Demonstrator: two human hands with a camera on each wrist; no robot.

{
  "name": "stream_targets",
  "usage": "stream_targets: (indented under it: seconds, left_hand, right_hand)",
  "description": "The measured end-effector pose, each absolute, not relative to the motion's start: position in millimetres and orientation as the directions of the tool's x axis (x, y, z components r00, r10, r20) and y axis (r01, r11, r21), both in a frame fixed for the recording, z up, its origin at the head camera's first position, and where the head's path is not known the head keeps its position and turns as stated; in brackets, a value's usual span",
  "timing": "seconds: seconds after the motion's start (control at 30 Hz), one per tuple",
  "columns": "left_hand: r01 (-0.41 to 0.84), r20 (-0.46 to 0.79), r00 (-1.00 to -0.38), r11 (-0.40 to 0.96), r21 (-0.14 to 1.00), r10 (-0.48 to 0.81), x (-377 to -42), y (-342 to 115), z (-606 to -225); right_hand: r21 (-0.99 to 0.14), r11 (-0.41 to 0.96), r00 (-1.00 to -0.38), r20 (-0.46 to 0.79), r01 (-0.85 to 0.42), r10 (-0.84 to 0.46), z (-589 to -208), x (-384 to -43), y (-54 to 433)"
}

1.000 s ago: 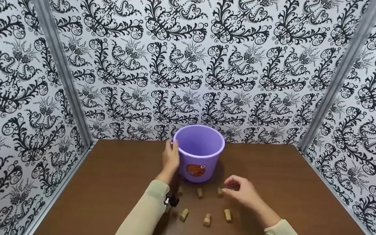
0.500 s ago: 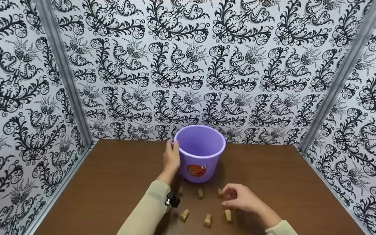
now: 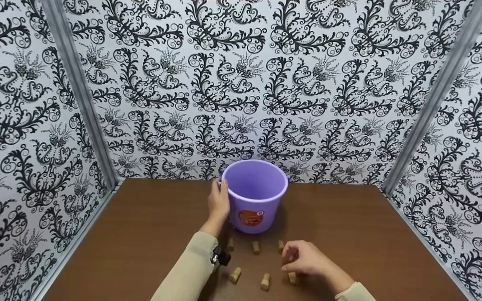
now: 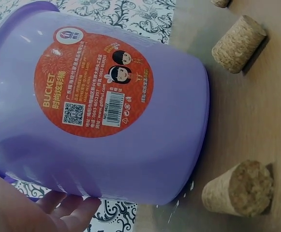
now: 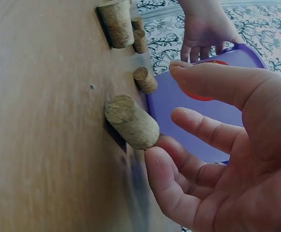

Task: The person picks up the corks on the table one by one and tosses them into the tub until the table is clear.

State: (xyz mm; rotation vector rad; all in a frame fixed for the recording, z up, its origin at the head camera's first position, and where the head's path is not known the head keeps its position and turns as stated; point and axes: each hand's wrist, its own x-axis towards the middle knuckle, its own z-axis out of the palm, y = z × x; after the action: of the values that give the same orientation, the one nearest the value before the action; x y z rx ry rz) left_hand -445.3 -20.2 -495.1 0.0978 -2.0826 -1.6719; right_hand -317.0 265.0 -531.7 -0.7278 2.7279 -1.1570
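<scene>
A purple bucket (image 3: pixel 253 213) with a red round sticker stands upright toward the back of the table. At its left side, my left hand (image 3: pixel 219 202) grips it near the rim; in the left wrist view, fingers (image 4: pixel 75 212) reach behind the bucket wall. My right hand (image 3: pixel 308 260) hovers over the front-right cork stopper (image 3: pixel 292 277), partly covering it. In the right wrist view, its fingers are spread and loosely bent, fingertips close beside that cork (image 5: pixel 133 123); contact is unclear. Nothing is held there. Another cork (image 3: pixel 281 246) lies just beyond the hand.
Other corks lie in two loose rows before the bucket, including a front-middle cork (image 3: pixel 265 281), a front-left cork (image 3: pixel 235 275) and a back-middle cork (image 3: pixel 256 247). Patterned walls (image 3: pixel 241 83) enclose the brown table (image 3: pixel 153 209) at back and sides.
My right hand has come down and nearer, from beside the back-right cork to above the front-right cork. The left hand and bucket stay in place.
</scene>
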Motion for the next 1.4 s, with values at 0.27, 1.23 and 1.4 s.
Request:
stream_targets:
  seconds: [0.27,1.23,1.4]
  left_hand:
    - [0.231,0.313,-0.89,0.261,0.937,-0.333,-444.7,-18.7,-495.7]
    - [0.225,0.316,-0.882,0.277,0.934,-0.349,-444.1,-19.5,-495.5]
    - [0.216,0.312,-0.881,0.283,0.935,-0.357,-443.0,-19.6,-494.9]
  right_hand:
    - [-0.715,0.613,-0.9,0.053,-0.336,-0.432,-537.5,-312.5,259.5]
    - [-0.736,0.62,-0.901,-0.032,-0.272,-0.433,-540.1,-311.2,257.1]
    - [-0.673,0.661,-0.904,0.027,-0.332,-0.428,-541.8,-311.6,257.2]
